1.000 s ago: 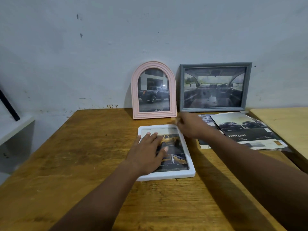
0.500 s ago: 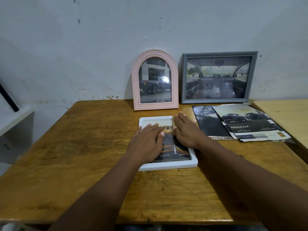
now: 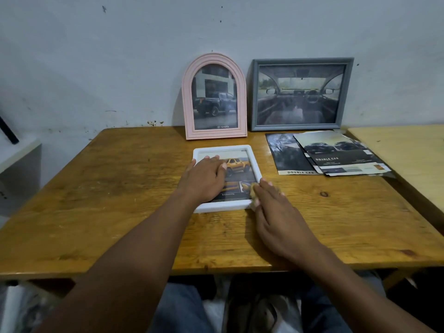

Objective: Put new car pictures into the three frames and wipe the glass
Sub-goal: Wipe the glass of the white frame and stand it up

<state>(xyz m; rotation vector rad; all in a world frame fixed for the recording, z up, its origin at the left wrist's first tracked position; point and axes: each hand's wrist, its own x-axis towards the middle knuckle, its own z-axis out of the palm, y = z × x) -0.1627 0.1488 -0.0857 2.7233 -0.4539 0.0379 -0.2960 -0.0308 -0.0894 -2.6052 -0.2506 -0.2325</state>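
A white frame [image 3: 254, 162] with a yellow car picture lies flat on the wooden table [image 3: 115, 188]. My left hand [image 3: 204, 180] rests palm down on its glass, fingers spread. My right hand [image 3: 278, 212] presses a small yellowish cloth [image 3: 252, 193] against the frame's lower right corner. A pink arched frame [image 3: 214, 97] with a dark pickup picture and a grey frame [image 3: 301, 94] with a car interior picture lean upright against the wall behind.
Car brochures and loose pictures [image 3: 329, 153] lie in a stack at the right of the table. A lighter wooden table [image 3: 408, 152] adjoins on the right. A white shelf [image 3: 16, 152] stands at the left. My knees show below the table's front edge.
My right hand slid with the cloth from the frame's upper right edge down to its lower right corner. My left hand stayed pressed on the glass.
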